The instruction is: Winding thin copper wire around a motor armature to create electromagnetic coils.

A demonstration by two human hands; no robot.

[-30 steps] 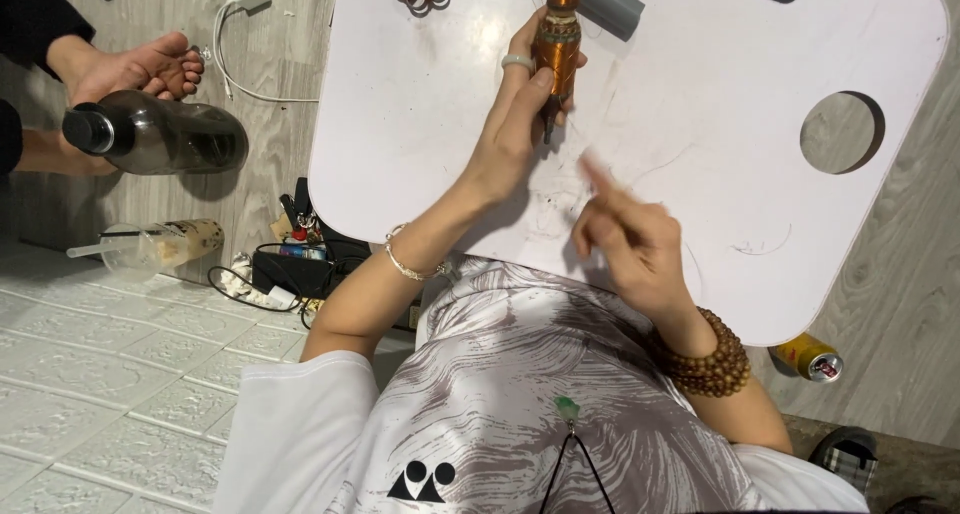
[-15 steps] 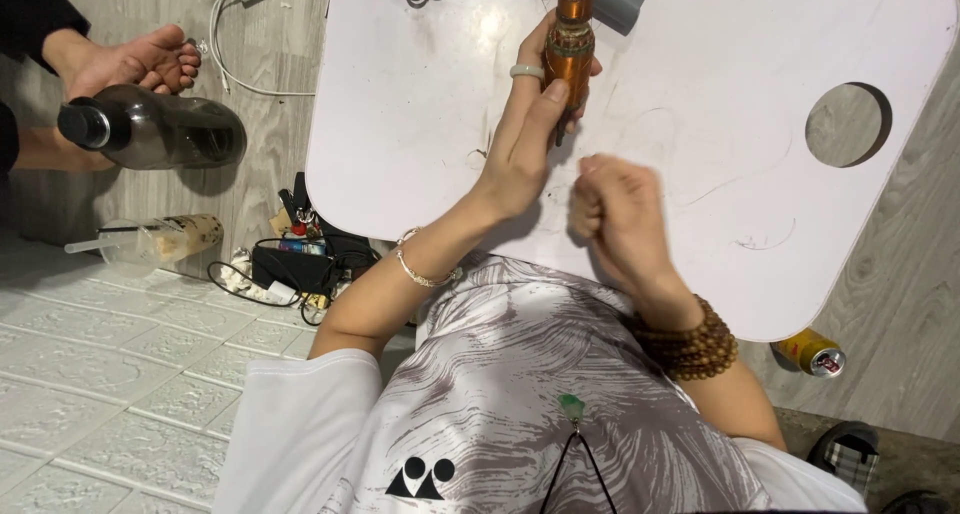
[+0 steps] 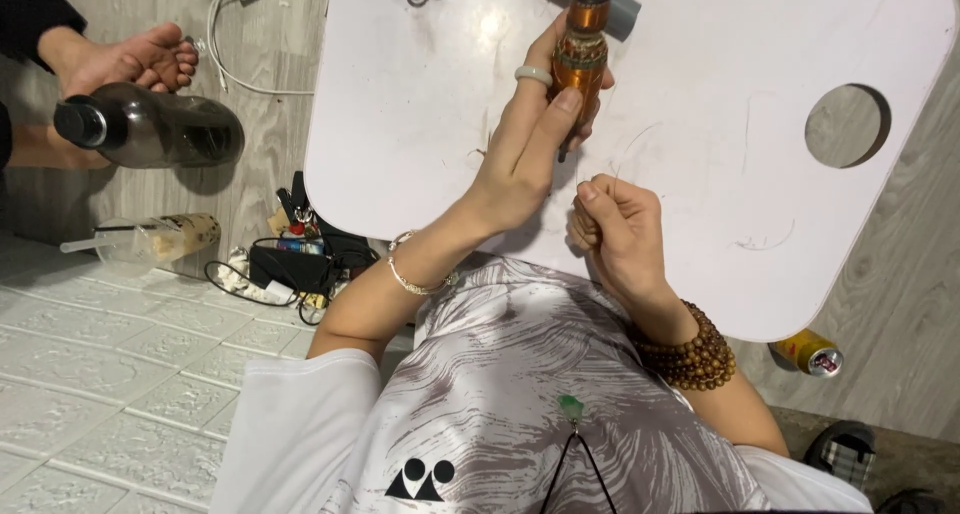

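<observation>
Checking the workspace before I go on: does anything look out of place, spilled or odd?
Two things stand out. A drink can lies on its side on the floor beside the white table. A dark bottle also lies tipped on the floor, by another person's hand. No spill is visible. The left hand holds the copper-wound part upright.

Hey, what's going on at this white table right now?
A person sits at a white table. Their left hand holds a copper-wound motor part upright above the tabletop, grip closed around it. Their right hand is a loose fist just below, seemingly pinching a thin wire that runs up toward the part. Off to the left, another person's hand rests by a dark bottle on the floor, and a drink can lies at the right.
</observation>
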